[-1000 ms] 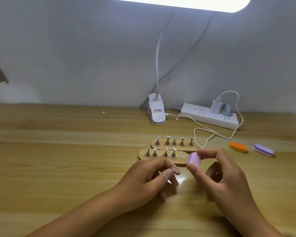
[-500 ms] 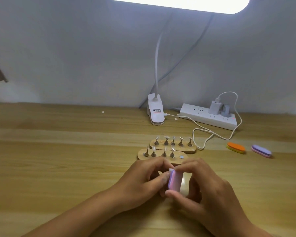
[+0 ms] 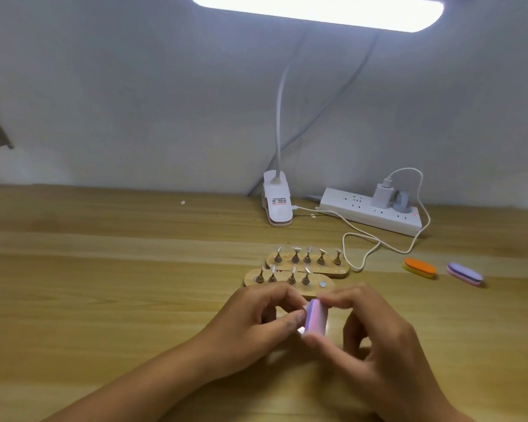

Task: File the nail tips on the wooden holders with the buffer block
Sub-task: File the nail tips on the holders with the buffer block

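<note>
Two wooden holders lie side by side mid-table, the far one [image 3: 344, 272] with several nail tips on metal pegs, the near one [image 3: 250, 278] with several pegs and one bare round spot [image 3: 322, 284] at its right end. Just in front of them my right hand [image 3: 375, 339] grips a pink and purple buffer block [image 3: 316, 318] upright between thumb and fingers. My left hand [image 3: 250, 327] has its fingers curled and pinches a small white nail tip [image 3: 301, 330] against the block's left face. Most of that tip is hidden.
An orange buffer [image 3: 419, 267] and a purple buffer [image 3: 464, 273] lie to the right. Behind the holders are a white clip lamp base [image 3: 277, 202], a power strip [image 3: 372, 213] with a charger, and a looping white cable [image 3: 360, 239]. The wall stands close behind.
My right hand has brought the buffer block left and toward me, from beside the near holder to against my left fingertips. My left hand stayed almost in place.
</note>
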